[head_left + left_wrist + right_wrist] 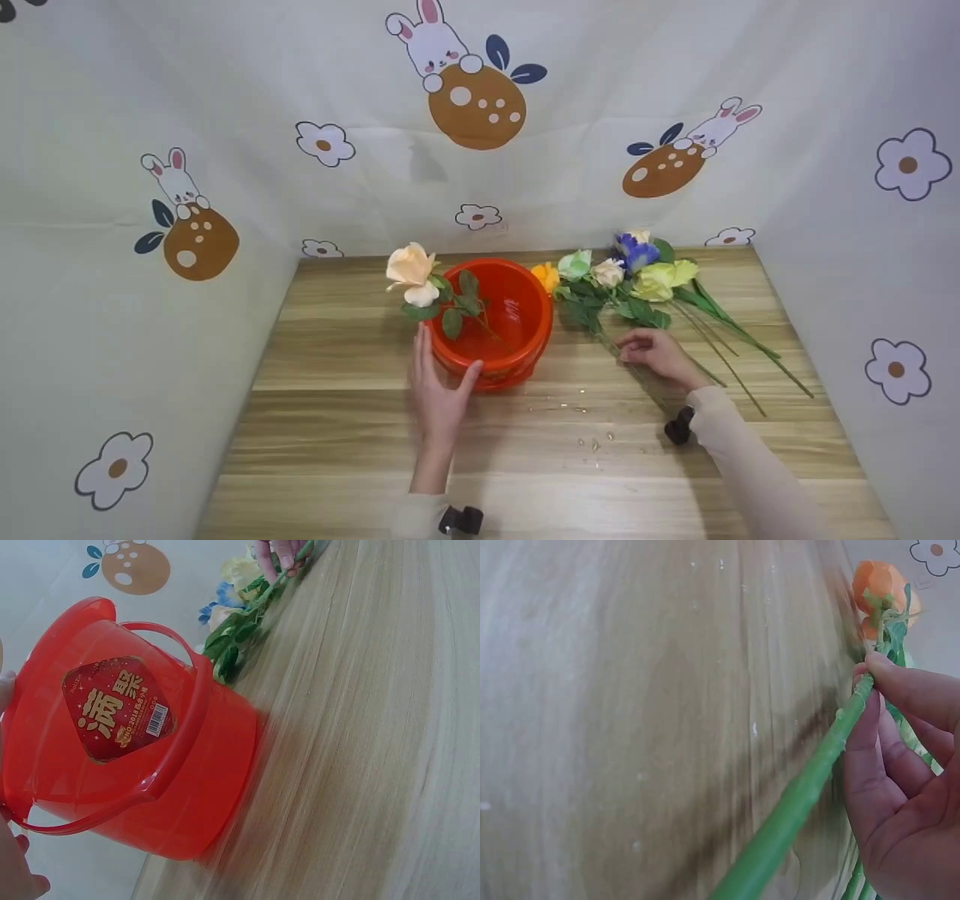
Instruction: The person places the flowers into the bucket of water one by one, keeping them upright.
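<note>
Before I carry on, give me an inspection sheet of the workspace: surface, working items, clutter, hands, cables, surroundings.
Surface: wood-grain tabletop, small clear specks near the front.
Working items: red bucket upright; peach rose leaning over its left rim; other flowers lying to its right.
Clutter: nothing seen beyond the specks.
Hands: left hand touches the bucket; right hand pinches a green stem.
Cables: nothing seen.
Surroundings: pale cloth printed with rabbits and flowers.
</note>
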Tool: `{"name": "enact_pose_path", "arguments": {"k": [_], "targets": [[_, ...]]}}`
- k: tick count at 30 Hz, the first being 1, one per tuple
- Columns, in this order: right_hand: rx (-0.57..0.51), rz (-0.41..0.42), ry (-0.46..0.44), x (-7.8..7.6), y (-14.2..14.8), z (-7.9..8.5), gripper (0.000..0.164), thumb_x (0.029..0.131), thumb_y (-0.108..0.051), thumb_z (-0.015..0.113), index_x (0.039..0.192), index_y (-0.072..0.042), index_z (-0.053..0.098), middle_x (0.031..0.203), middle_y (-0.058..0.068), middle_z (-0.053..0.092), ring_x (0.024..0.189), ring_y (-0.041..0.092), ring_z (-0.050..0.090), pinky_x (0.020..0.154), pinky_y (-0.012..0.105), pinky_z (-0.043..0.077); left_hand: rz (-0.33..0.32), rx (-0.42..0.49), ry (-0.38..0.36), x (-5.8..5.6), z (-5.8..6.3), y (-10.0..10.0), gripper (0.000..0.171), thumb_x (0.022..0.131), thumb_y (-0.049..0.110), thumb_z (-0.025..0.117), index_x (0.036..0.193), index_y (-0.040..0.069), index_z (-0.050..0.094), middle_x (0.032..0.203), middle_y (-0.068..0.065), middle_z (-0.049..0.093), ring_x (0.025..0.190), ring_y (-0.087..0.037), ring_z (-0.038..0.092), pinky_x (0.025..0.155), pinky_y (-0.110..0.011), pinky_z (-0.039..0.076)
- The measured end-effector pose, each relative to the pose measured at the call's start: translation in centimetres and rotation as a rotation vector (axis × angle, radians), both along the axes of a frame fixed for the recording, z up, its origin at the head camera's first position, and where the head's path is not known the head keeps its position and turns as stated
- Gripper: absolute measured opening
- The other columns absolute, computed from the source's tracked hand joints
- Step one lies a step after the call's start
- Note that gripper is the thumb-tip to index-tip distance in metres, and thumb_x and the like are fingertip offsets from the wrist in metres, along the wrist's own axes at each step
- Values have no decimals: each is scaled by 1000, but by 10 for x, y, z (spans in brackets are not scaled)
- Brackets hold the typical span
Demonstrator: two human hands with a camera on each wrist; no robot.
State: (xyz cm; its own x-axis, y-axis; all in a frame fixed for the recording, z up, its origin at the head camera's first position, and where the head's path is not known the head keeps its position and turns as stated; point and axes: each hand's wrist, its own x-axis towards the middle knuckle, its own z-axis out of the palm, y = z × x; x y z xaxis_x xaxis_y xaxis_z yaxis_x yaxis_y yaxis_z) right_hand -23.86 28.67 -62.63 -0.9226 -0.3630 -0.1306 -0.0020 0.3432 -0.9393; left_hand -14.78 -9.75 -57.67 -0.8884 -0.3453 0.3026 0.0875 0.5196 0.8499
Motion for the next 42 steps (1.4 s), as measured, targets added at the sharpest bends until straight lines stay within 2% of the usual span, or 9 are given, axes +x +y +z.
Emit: {"name": "enact_pose_path", "arguments": {"k": [9, 21, 27, 32, 39, 42], "targets": [[-37, -17, -3, 1, -1, 4, 36, 89, 3, 68, 119, 21, 58, 103, 39, 66, 80, -1, 67, 76, 15, 56, -3, 5, -24, 1, -1, 0, 98, 80, 50, 79, 158, 20, 28, 165, 0, 28, 152, -29, 25, 124, -54, 24], [29, -75, 20, 3, 0, 14, 34, 90, -1, 69, 119, 16, 62, 107, 33, 67, 82, -1, 64, 75, 14, 55, 3, 11, -36, 0, -1, -1, 99, 79, 49, 80, 158, 22, 28, 166, 1, 27, 152, -30, 25, 123, -55, 23], [19, -86, 38, 2, 2, 20, 35, 88, 0, 70, 118, 15, 62, 107, 31, 68, 82, -2, 64, 75, 15, 56, 0, -7, -21, 1, -1, -1, 98, 80, 49, 80, 158, 20, 29, 165, 0, 28, 152, -29, 25, 124, -54, 23], [10, -98, 47, 2, 3, 28, 35, 87, 1, 70, 118, 15, 62, 103, 21, 72, 82, -2, 64, 76, 15, 56, 2, -29, -8, 0, -1, -1, 97, 80, 49, 80, 157, 17, 31, 164, -2, 30, 151, -29, 28, 124, -53, 25], [-70, -110, 53, 0, 4, 39, 36, 88, 4, 69, 118, 20, 58, 89, -10, 72, 80, -3, 65, 75, 14, 56, 6, -26, -18, -1, 0, 0, 97, 80, 51, 79, 158, 19, 30, 165, -1, 30, 151, -30, 28, 124, -52, 24], [-107, -103, 50, -1, 2, 44, 36, 88, 5, 68, 119, 21, 56, 87, -16, 70, 81, -1, 66, 76, 16, 57, 7, -21, -21, -1, 0, -1, 98, 80, 51, 79, 158, 20, 30, 165, -1, 30, 151, -30, 27, 124, -53, 24]]}}
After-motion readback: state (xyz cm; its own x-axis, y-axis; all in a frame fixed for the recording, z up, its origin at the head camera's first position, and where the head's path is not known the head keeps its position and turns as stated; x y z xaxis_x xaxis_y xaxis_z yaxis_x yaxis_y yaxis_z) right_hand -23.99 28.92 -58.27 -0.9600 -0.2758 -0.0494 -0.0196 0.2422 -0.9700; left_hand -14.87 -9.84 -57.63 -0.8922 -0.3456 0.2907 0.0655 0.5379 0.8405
